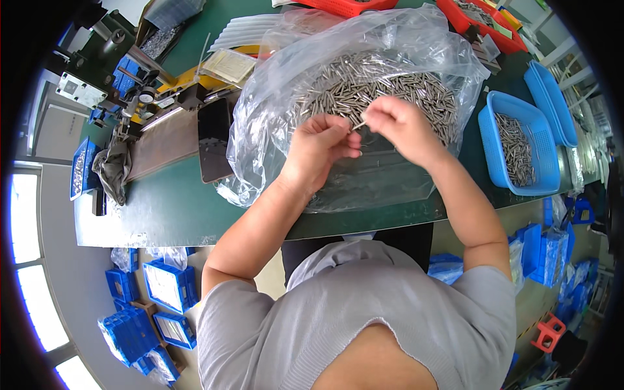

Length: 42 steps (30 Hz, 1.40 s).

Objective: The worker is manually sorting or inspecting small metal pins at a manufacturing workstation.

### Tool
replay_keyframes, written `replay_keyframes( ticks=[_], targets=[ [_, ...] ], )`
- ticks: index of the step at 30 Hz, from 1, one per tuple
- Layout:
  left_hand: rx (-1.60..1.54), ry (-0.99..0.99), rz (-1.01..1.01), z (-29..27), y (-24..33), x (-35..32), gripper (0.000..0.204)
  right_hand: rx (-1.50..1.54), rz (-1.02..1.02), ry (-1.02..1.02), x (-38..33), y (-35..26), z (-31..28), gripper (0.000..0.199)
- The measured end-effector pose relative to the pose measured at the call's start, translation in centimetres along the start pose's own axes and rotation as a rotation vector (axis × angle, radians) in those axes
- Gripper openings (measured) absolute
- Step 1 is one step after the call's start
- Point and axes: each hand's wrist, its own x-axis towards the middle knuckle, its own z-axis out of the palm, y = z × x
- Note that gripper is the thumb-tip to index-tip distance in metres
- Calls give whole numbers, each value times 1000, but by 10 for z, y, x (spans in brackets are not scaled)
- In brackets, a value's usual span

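Many small metal pins lie heaped on a large clear plastic bag spread over the green table. Over the near edge of the heap, my left hand is closed, its thumb and fingers pinching a small metal pin. My right hand is close beside it, fingers curled at the pin's other end; whether they grip it is too small to make out. To the right, a blue plastic basket holds more of these metal pins.
A dark phone-like slab lies left of the bag, near a bench fixture with a dial gauge. Red trays stand at the back. Another blue basket is at far right. Blue crates stand on the floor.
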Motion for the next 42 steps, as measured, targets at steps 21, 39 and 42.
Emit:
replay_keyframes(
  ticks=[21, 39, 42],
  targets=[
    [-57, 88, 190, -7, 19, -4, 10, -689, -392, -128, -1, -4, 31, 13],
    [-172, -159, -119, -5, 1, 1, 12, 693, 268, -192, 2, -13, 2, 13],
    [-186, -155, -126, -6, 0, 1, 12, 729, 260, -193, 2, -10, 3, 13]
  ],
)
